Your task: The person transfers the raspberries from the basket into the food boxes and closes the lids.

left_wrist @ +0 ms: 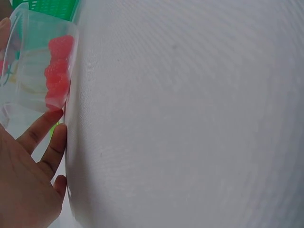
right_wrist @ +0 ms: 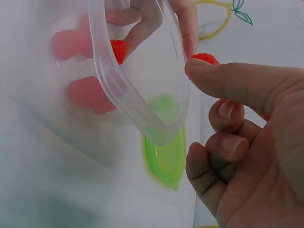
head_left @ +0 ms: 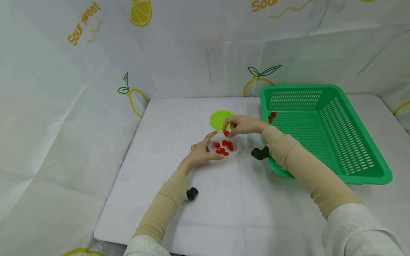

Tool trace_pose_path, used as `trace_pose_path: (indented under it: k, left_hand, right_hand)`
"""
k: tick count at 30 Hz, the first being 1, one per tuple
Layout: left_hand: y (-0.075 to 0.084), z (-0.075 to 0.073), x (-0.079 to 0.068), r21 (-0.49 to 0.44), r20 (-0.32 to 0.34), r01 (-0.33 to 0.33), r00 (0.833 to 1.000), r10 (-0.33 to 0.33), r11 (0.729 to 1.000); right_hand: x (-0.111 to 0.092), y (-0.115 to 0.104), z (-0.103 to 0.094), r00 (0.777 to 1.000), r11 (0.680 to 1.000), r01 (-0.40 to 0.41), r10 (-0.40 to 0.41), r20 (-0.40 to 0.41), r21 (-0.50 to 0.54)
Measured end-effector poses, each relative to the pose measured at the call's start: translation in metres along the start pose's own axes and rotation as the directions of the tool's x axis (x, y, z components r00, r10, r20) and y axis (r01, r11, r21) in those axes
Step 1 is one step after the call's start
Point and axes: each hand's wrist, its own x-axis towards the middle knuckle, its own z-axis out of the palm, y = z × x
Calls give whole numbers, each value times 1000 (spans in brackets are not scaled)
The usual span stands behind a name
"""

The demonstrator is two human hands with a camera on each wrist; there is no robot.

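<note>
A clear plastic tub [head_left: 236, 150] stands on the white table with several red raspberries [head_left: 229, 145] in it. My left hand [head_left: 201, 152] grips the tub from the left, thumb at the near side and fingers round the far side. Above the tub's opening, my right hand [head_left: 246, 125] pinches one raspberry [right_wrist: 205, 58] between thumb and fingers; its other fingers are curled in. Through the tub wall [left_wrist: 38, 29] in the left wrist view, raspberries [left_wrist: 59, 71] show piled on the bottom.
Just behind the tub lies a lime-green lid [head_left: 219, 119]. On the right is a large green slotted basket [head_left: 331, 89], with a few raspberries [head_left: 273, 115] at its left wall; my right forearm passes over its near left corner. A lemon-print sheet [head_left: 192, 53] hangs behind the table.
</note>
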Motion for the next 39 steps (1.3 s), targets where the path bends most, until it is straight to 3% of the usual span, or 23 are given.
trace_pose_path:
  k: [7, 15, 39]
  left_hand:
    - [-1, 0, 0, 8, -8, -10, 1000, 11, 1000]
    - [-1, 1, 1, 1, -9, -9, 1000, 9, 1000]
    - [-3, 2, 2, -15, -20, -35, 999, 35, 999]
  right_hand:
    - [7, 4, 5, 1000, 999, -18, 18, 6, -40]
    - [10, 5, 7, 994, 992, -99, 102, 42, -78]
    - [11, 6, 9, 989, 990, -101, 111, 102, -99]
